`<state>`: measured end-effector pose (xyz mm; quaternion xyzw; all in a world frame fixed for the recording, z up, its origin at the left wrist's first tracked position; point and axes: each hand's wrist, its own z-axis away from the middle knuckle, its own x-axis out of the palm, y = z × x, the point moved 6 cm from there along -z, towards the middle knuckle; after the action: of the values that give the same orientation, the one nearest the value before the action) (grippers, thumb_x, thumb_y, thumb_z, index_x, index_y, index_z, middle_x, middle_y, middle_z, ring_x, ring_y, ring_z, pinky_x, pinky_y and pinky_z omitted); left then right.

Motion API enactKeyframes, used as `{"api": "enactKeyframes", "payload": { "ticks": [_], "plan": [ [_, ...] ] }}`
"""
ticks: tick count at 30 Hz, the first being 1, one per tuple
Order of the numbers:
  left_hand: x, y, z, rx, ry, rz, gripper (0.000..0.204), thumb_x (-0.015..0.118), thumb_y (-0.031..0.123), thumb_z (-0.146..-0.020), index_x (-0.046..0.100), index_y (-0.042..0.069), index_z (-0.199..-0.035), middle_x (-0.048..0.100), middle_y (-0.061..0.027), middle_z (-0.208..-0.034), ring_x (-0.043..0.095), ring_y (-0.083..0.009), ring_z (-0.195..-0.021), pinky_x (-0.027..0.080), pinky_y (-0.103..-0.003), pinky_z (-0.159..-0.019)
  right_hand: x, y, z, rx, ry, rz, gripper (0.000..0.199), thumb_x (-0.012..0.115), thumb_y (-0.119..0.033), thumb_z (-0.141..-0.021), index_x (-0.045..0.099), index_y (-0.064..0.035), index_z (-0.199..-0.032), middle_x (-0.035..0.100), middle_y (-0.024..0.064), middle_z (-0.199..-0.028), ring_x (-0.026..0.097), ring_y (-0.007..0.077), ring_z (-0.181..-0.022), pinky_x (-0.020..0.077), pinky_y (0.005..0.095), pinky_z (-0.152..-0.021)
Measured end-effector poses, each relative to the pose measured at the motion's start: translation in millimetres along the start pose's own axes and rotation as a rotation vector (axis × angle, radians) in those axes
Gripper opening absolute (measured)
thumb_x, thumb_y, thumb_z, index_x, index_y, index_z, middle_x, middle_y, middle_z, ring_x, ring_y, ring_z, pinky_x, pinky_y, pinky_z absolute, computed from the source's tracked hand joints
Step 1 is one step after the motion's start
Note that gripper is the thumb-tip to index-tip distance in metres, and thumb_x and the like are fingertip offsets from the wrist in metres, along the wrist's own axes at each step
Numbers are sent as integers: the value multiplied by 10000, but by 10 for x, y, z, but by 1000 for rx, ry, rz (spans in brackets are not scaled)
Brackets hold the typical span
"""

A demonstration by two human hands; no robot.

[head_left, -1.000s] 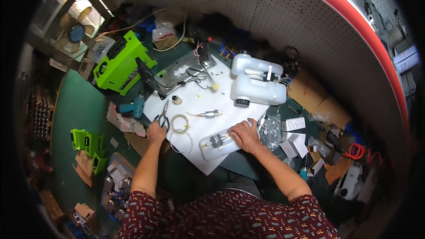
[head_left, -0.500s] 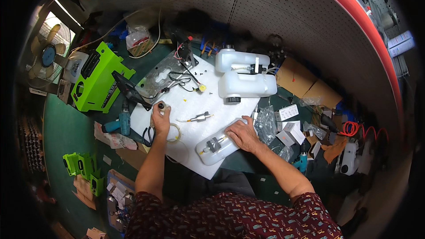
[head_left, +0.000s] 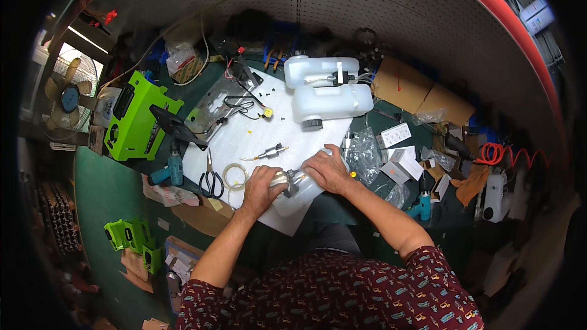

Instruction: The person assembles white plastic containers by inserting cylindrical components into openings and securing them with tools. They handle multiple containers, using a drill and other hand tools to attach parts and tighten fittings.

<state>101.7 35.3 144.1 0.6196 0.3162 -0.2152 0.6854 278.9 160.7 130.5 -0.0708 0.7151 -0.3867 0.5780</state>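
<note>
A translucent white plastic tank (head_left: 296, 200) lies at the near edge of the white foam sheet (head_left: 251, 135). My right hand (head_left: 328, 172) grips its far right end, fingers curled over it. My left hand (head_left: 264, 190) is closed around a small round yellowish roll (head_left: 279, 178), apparently tape, held against the tank. Beside the roll, a dark grey holder (head_left: 292, 177) with a pump part sits on the tank, partly hidden by my fingers. A metal cylindrical pump (head_left: 271, 152) with a thin tube lies just beyond. Left of my left hand are a coil of clear tubing (head_left: 235, 176) and black-handled scissors (head_left: 211, 182).
Two more white tanks (head_left: 332, 102) stand at the far side. A metal plate with wiring (head_left: 214, 107), a green housing (head_left: 139, 119) and a teal power drill (head_left: 175, 168) are on the left. Small white boxes (head_left: 403, 165), plastic bags (head_left: 365, 157) and cardboard (head_left: 422, 91) crowd the right.
My left hand has moved right with the roll, from beside the metal plate to the tank. The scissors and tubing coil are now uncovered. My right hand still holds the tank.
</note>
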Motion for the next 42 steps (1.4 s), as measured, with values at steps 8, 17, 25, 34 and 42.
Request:
{"api": "enactKeyframes", "payload": {
  "ticks": [8, 17, 25, 34, 42],
  "plan": [
    [0, 103, -8, -30, 14, -27, 441, 882, 200, -807, 713, 62, -1191, 673, -127, -1055, 622, -355, -1056, 528, -462, -912, -5, 7, 22, -16, 24, -9, 179, 583, -245, -1049, 730, -149, -1082, 756, 33, -997, 649, 223, -1053, 255, 531, -1173],
    [-39, 215, -20, -36, 6, -69, 448, 893, 191, -795, 716, 33, -1175, 674, -146, -1057, 621, -360, -1041, 519, -458, -904, 23, 37, 20, -8, 15, -11, 192, 575, -251, -1049, 737, -154, -1088, 745, 40, -973, 646, 227, -1074, 252, 539, -1174],
    [-70, 270, -52, -31, -9, -119, 440, 897, 172, -777, 716, 27, -1151, 669, -149, -1039, 618, -366, -1028, 518, -466, -886, 64, 66, 26, -14, 25, 1, 190, 583, -254, -1046, 744, -160, -1083, 743, 40, -983, 649, 227, -1091, 244, 546, -1183],
    [-40, 253, -40, -31, -20, -134, 396, 875, 193, -802, 726, 43, -1137, 680, -141, -1045, 621, -361, -1044, 521, -472, -892, 69, 72, 22, -3, 9, 6, 191, 588, -260, -1043, 751, -164, -1069, 748, 36, -986, 648, 232, -1086, 243, 540, -1183],
    [-354, -335, -68, -137, 207, -46, 406, 846, 184, -825, 684, 59, -1175, 702, -146, -1092, 644, -363, -1049, 496, -470, -928, 35, -2, -35, -4, -91, 32, 198, 615, -271, -1038, 776, -162, -1078, 763, 33, -1000, 641, 241, -1065, 269, 529, -1120]
  ]
}}
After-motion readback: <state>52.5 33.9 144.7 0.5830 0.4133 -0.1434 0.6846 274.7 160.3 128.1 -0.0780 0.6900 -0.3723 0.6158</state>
